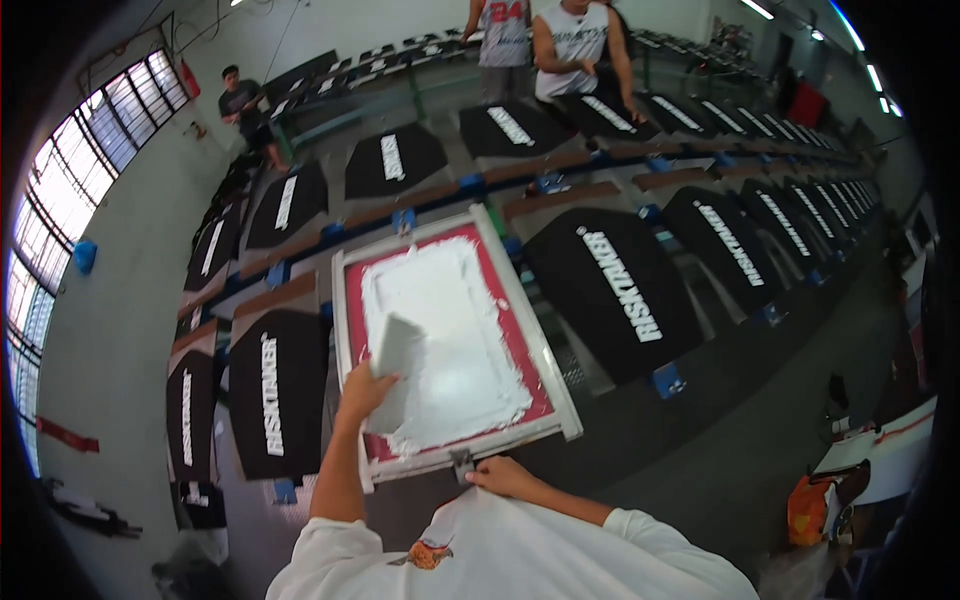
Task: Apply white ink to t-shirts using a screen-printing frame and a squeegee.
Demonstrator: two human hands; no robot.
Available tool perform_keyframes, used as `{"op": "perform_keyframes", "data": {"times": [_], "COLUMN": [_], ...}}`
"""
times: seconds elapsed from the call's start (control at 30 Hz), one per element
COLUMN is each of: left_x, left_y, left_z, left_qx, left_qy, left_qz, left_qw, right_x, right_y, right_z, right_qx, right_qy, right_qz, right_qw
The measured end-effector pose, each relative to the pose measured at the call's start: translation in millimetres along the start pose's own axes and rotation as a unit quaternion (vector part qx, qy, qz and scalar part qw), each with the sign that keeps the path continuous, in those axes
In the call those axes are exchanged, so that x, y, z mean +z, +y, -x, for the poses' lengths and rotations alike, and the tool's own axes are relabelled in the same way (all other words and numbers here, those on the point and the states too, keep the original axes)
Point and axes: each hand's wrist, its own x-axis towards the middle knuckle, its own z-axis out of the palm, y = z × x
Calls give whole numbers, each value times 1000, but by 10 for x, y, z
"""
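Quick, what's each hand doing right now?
Left hand: closed, holding the flat, pale squeegee.
Right hand: at the small metal clip; whether it grips cannot be told.

Screen frame (pixel 526 320): one, whitish, mesh red-bordered; white paint (pixel 465 320) spread across the middle. Scraper (pixel 397 345): one, pale, tilted over the paint, gripped by left hand (pixel 368 389). Right hand (pixel 505 479): at clip (pixel 462 464) on near edge. Black cloth pieces (pixel 572 268): many, white-lettered, flat in rows. Person (pixel 572 45): white sleeveless top, far row.
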Motion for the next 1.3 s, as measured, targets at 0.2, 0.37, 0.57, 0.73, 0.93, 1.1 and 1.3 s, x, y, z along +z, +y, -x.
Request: {"op": "perform_keyframes", "data": {"times": [0.2,0.37,0.57,0.73,0.93,1.1,1.3], "left_x": [-141,64,-17,-2,774,1606,1966], "left_y": [-924,-1045,-794,36,1234,1994,2435], "left_z": [-17,-64,89,114,-101,-227,-376], "left_qx": [-165,-198,-211,-170,-120,-156,-180], "left_qy": [3,-12,0,14,-23,-39,-36], "left_qz": [336,445,457,428,476,488,477], "left_qw": [927,873,864,888,871,858,859], "right_x": [-1114,-1423,-1482,-1792,-2808,-3608,-4047], "right_y": [120,902,449,774,1678,2283,2590], "right_z": [194,-307,67,403,925,1421,1536], "right_qx": [35,237,231,208,135,181,212], "right_qy": [368,354,329,357,442,444,410], "right_qz": [39,62,-180,-203,-196,-177,-188], "right_qw": [928,903,898,888,865,860,867]}}
